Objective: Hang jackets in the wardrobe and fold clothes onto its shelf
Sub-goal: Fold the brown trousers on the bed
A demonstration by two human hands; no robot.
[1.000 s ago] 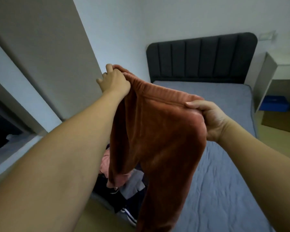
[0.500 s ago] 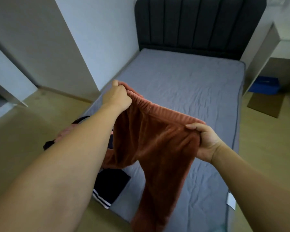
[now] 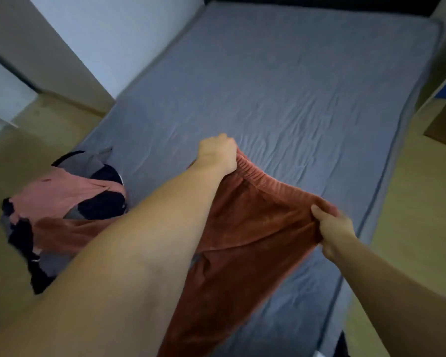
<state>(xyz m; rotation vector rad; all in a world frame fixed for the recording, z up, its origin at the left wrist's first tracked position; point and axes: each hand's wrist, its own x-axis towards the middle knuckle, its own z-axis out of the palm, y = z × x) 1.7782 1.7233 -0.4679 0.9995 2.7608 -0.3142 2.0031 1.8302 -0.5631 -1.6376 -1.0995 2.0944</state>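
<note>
Presently I am seeing both hands grasping the rust-brown fleece trousers (image 3: pixel 242 228) by the ribbed elastic waistband. My left hand (image 3: pixel 218 153) is clenching one end of the waistband; my right hand (image 3: pixel 335 231) is pinching the other end, thumb on top. The trousers are lying spread over the grey-sheeted bed (image 3: pixel 281 86), legs trailing toward the near edge. A heap of pink, black and grey clothes (image 3: pixel 67 199) is sitting on the bed's left corner, touching one trouser leg.
</note>
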